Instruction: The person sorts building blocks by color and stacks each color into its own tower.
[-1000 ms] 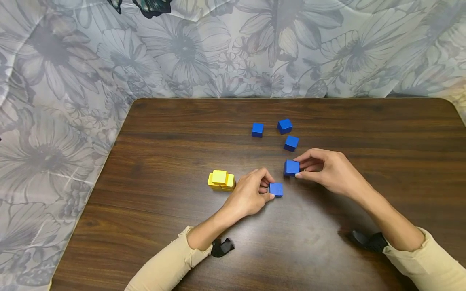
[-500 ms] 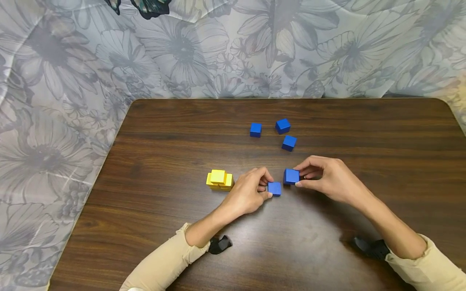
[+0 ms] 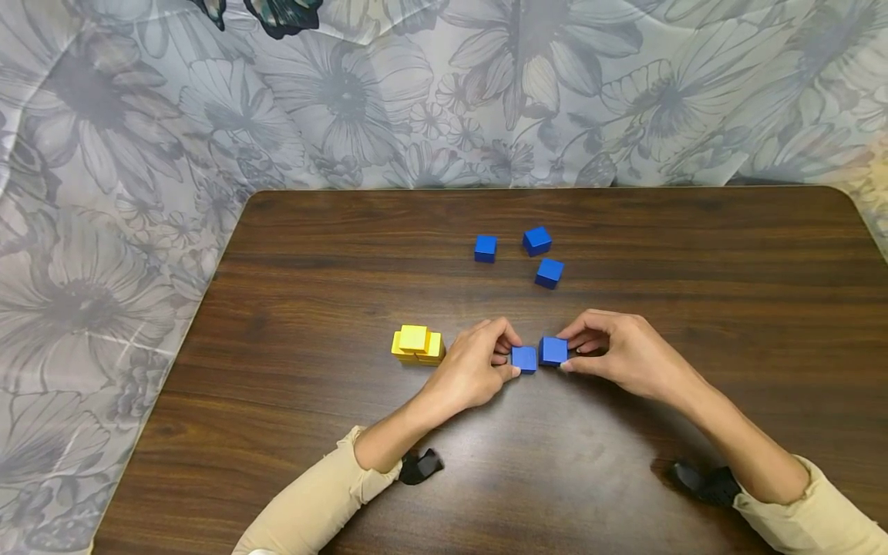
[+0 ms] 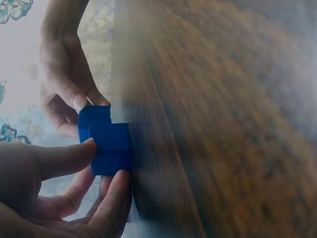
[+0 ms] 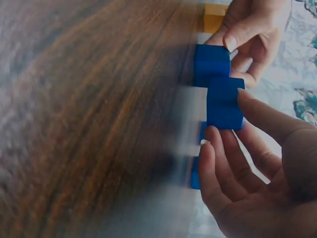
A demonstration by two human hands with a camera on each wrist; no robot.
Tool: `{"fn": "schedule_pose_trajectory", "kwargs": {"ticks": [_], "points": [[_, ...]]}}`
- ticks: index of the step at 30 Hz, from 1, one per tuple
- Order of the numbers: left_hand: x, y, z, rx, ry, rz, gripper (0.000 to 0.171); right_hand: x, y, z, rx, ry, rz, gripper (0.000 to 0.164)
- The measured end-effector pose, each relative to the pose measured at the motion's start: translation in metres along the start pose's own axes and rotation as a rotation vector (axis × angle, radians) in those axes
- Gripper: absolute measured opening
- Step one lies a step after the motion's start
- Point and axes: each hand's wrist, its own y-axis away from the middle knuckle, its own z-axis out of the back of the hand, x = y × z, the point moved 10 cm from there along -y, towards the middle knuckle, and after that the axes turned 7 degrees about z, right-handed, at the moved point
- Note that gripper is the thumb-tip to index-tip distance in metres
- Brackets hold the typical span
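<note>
My left hand [image 3: 473,365] pinches a blue cube [image 3: 524,360] that sits on the wooden table. Thumb and fingers of my right hand [image 3: 627,356] hold a second blue cube [image 3: 553,351] close to its right side. In the right wrist view this second cube [image 5: 226,104] is lifted slightly off the tabletop, higher than the left-hand cube [image 5: 212,64]. From the left wrist view, the two cubes overlap, so I cannot tell whether they touch. Just left of my left hand stands a small stack of yellow blocks [image 3: 418,347], one on top of the others.
Three loose blue cubes lie farther back: one at the left [image 3: 486,249], another at the back right [image 3: 537,240] and a nearer one [image 3: 549,273]. A floral cloth [image 3: 388,100] hangs behind the brown table [image 3: 312,262].
My right hand has brought its blue cube toward me and down, beside the cube in my left hand. The left hand has stayed nearly still.
</note>
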Motion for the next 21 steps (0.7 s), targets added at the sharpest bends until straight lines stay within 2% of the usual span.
{"fn": "schedule_pose_trajectory", "kwargs": {"ticks": [10,21], "points": [[0.001,-0.001,0.0,0.007,-0.009,0.008,0.027,-0.001,-0.001,-0.01,0.029,0.002,-0.004,0.027],[0.001,-0.002,0.0,0.006,-0.011,0.018,0.027,-0.001,-0.002,-0.012,0.037,0.013,0.012,0.028]]}}
